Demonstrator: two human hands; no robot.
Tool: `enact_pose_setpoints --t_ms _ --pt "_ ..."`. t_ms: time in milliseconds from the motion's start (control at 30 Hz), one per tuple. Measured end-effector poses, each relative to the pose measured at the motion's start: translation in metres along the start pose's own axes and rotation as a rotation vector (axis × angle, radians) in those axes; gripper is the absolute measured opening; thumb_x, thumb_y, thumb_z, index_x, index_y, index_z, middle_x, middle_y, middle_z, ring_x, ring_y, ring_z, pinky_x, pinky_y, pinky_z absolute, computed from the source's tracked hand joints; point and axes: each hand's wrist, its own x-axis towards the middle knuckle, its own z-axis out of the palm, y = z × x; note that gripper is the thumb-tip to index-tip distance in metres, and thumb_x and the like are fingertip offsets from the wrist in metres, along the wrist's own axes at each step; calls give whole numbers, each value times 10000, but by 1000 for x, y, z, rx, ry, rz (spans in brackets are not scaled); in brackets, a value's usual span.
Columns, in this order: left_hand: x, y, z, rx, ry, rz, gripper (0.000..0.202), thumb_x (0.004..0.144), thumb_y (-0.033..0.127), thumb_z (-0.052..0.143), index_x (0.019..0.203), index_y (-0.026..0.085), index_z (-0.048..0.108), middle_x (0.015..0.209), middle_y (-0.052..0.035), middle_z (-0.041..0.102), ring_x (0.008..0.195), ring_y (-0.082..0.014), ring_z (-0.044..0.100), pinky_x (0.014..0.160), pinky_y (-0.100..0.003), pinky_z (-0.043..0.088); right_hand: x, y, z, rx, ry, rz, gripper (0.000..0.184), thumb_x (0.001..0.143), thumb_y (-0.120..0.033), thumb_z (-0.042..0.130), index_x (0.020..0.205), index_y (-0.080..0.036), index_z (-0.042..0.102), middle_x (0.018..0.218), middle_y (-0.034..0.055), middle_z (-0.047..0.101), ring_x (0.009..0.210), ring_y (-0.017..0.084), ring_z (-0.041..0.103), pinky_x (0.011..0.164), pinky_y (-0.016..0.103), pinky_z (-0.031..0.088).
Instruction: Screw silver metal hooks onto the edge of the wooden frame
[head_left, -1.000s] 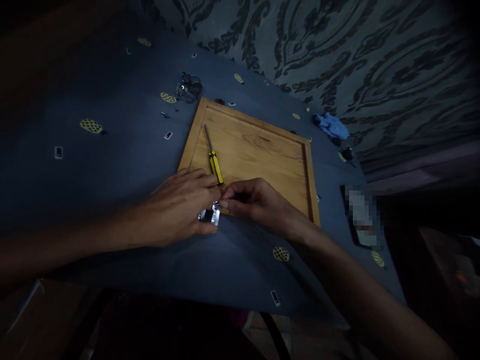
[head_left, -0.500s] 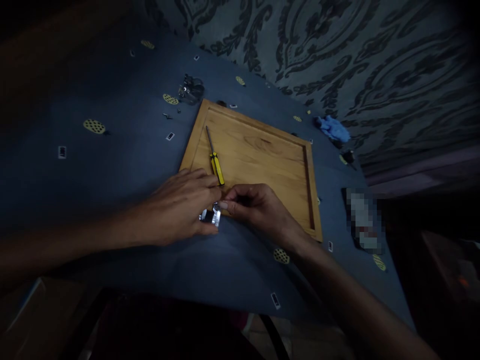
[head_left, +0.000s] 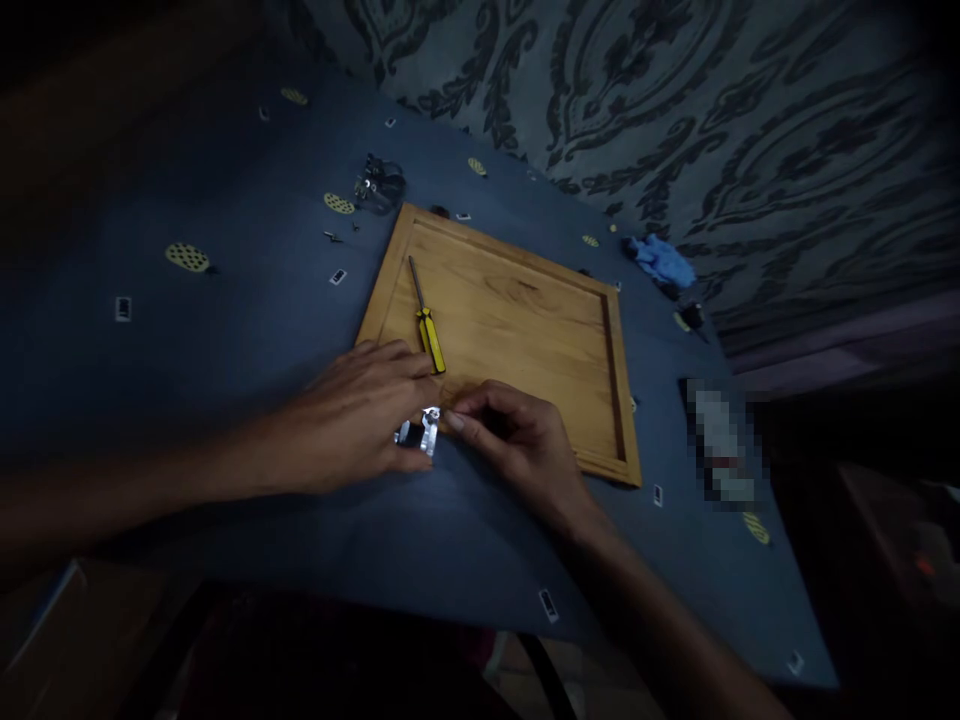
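A small shiny metal fitting [head_left: 430, 432] with a dark part sits at the near edge of the framed wooden panel [head_left: 517, 330]. My left hand [head_left: 367, 415] is closed around the fitting, its fingers over the panel's edge and its thumb below. Just right of it, my right hand [head_left: 525, 435] has thumb and index finger pinched together beside the metal. Whatever is between those fingertips is too small to make out. A yellow and black screwdriver [head_left: 430, 340] lies on the panel, its tip pointing away, just beyond my left fingers.
The panel rests on a dark blue patterned tablecloth [head_left: 247, 340]. Beyond its left corner lie dark metal parts [head_left: 380, 185] and small screw-like pieces [head_left: 332, 237]. A crumpled blue cloth [head_left: 661, 262] is near the patterned wall. At right lies a blurred-out object [head_left: 720, 440].
My right hand has drawn slightly back and down from the metal fitting, uncovering more of it. My left hand keeps its hold. The view has shifted a little.
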Motion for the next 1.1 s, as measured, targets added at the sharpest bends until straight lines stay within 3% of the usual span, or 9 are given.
enact_pose_setpoints --t_ms 167,267,467,600,700,800,900,1000,1100 --pt "-1 2 0 -41 -6 10 378 820 310 819 1148 213 659 1177 -38 632 1172 -254 546 1019 -422 418 17 3 2 -163 108 -81 104 891 -311 677 877 -208 685 799 21 700 695 158 628 633 279 478" --pt "-2 2 0 -35 0 6 331 816 310 822 1084 191 668 1170 -45 636 1168 -257 547 1023 -428 425 36 1 8 -306 98 -42 179 836 -309 700 974 -206 653 864 29 702 721 170 638 654 289 484" --pt "-1 2 -2 -15 -11 -11 298 822 328 815 1027 166 671 1131 -51 629 1155 -257 541 1023 -422 417 55 -2 14 -465 125 64 96 760 -258 685 816 -219 618 750 14 651 681 185 591 614 295 390" --pt "-1 3 -3 6 -20 -18 286 809 342 827 971 160 676 1055 -39 615 1084 -250 547 956 -399 411 52 1 2 -452 169 103 58 773 -236 648 800 -211 603 651 -17 600 585 154 541 563 282 369" --pt "-1 3 -4 12 -23 -16 279 805 342 830 948 163 672 1014 -27 606 1063 -245 543 919 -382 401 45 -1 -16 -387 267 84 81 816 -277 625 855 -208 605 685 -19 605 597 144 554 555 271 407" --pt "-1 1 -3 9 -20 -1 278 803 346 834 941 167 672 997 -19 597 1044 -235 540 895 -369 390 35 -13 -33 -126 533 -132 192 784 -342 724 872 -225 599 700 -45 582 574 118 532 536 256 423" --pt "-2 -1 -1 2 -9 13 292 799 357 839 936 169 663 987 -15 590 1030 -227 537 886 -361 385 25 -29 -41 -119 731 -305 169 825 -303 744 825 -232 590 715 -53 552 566 96 507 543 247 441" --pt "-2 -3 0 -6 -4 15 291 803 369 834 921 175 653 976 -11 584 1018 -223 533 884 -359 381 20 -33 -40 -142 716 -336 172 826 -276 743 795 -228 581 706 -51 546 582 103 537 532 242 462" --pt "-1 -3 1 -4 0 18 284 807 369 830 928 182 654 971 -8 583 1013 -218 531 883 -355 380 19 -23 -35 -70 624 -199 226 812 -312 761 831 -232 551 684 -64 570 511 101 533 466 239 433"
